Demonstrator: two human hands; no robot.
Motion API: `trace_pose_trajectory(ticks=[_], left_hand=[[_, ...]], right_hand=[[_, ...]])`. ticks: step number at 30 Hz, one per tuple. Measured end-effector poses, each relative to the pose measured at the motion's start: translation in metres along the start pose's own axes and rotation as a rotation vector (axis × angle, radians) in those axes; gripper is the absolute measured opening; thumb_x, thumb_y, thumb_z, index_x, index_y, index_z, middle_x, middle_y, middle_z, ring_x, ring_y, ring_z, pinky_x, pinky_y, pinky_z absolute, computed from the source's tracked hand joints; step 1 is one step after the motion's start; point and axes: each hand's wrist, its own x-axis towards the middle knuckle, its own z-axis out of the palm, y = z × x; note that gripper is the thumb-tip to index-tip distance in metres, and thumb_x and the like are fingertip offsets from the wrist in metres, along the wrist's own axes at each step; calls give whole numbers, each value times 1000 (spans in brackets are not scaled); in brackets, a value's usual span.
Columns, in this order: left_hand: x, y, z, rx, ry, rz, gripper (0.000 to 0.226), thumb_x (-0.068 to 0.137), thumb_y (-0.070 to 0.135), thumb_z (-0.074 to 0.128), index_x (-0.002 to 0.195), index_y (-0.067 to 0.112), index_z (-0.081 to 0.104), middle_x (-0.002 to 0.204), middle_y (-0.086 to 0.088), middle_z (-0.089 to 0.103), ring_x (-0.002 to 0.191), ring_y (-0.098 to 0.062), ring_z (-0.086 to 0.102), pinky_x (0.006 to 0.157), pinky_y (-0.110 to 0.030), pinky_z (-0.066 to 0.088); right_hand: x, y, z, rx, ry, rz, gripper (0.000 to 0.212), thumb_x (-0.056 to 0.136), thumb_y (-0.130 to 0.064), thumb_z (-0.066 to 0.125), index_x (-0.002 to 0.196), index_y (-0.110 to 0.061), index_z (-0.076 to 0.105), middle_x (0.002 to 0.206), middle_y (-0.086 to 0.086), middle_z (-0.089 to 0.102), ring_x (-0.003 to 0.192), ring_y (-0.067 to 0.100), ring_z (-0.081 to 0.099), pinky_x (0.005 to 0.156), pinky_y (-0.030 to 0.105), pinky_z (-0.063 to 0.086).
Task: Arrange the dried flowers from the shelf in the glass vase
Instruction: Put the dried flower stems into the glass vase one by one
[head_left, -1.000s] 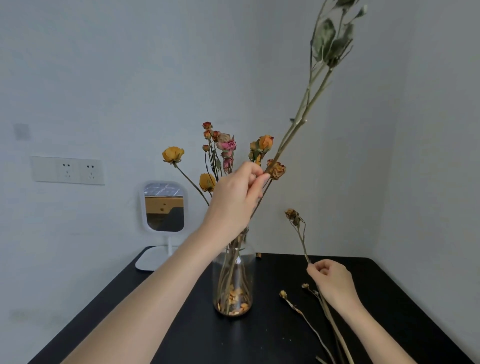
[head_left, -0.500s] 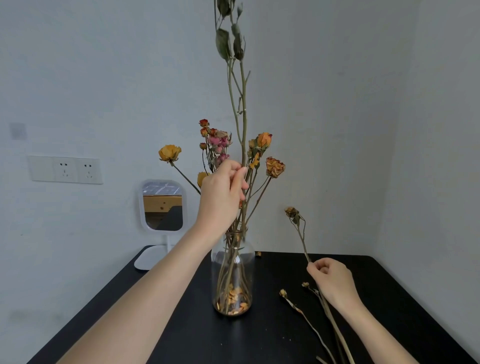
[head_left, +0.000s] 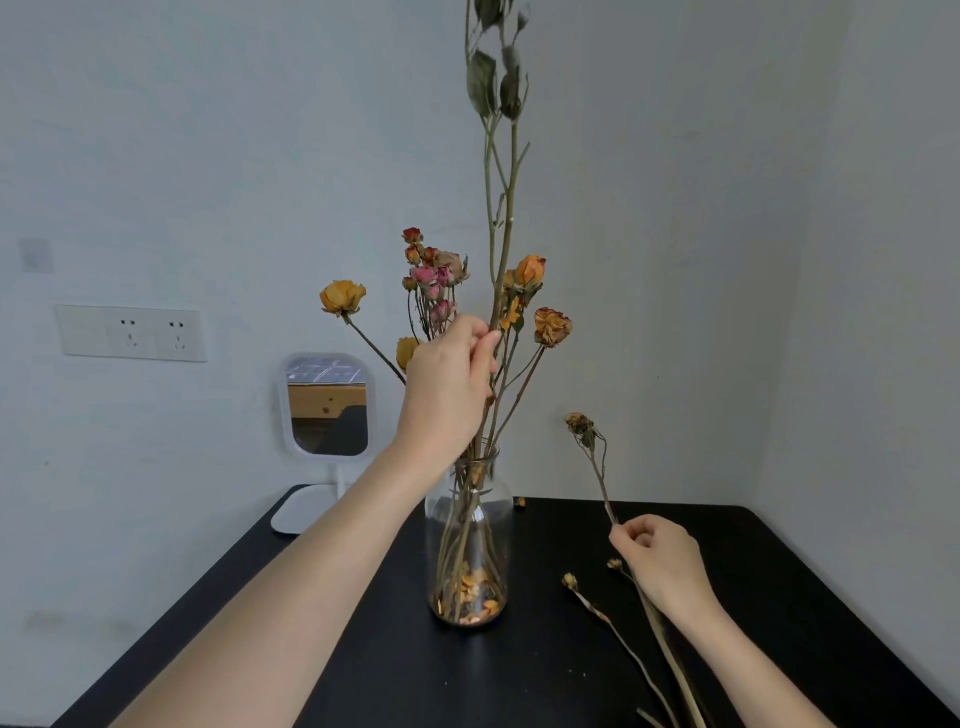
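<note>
A clear glass vase (head_left: 496, 512) stands mid-table, with fallen petals at its bottom and several dried roses rising from it, yellow, orange and pink. My left hand (head_left: 449, 387) pinches a tall green leafy stem (head_left: 500, 208) that stands nearly upright with its lower end in the vase neck. Right of the vase, my right hand (head_left: 660, 558) is closed around a thin dried flower stem (head_left: 595, 457), whose withered head points up. Other dried stems (head_left: 618, 631) lie on the black table (head_left: 519, 670) under that hand.
A small white mirror (head_left: 328, 405) on a stand sits at the table's back left corner. A wall socket plate (head_left: 130, 332) is on the left wall. White walls close in behind and on the right.
My left hand has swung the tall leafy stem from leaning right to nearly upright in the vase. My right hand and its stem have stayed where they were.
</note>
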Motion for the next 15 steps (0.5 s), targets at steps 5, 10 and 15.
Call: trace_pose_trajectory(ticks=[5,10,15], left_hand=[[2,-2,1,-3,-28,-49,17,94,23,50,96,11,62,58,16,53,50,13,53,52,-5,43],[6,1,-3,-2,-16,-53,18,93,25,53,93,11,64,51,14,53,47,11,53,61,-15,44],[9,6,-8,-3,54,7,18,93,26,52,94,12,63,49,13,52,47,10,54,61,-19,48]], right_hand=[[2,0,1,-2,-6,-3,5,88,-24,59,89,-19,57,76,-2,62,70,7,58,56,14,38],[2,1,0,-11,1,-1,5,88,-23,59,88,-19,57,76,-2,62,70,7,58,56,14,38],[2,5,1,-15,0,-7,5,88,-24,59,87,-20,56,75,-1,62,69,8,59,56,14,38]])
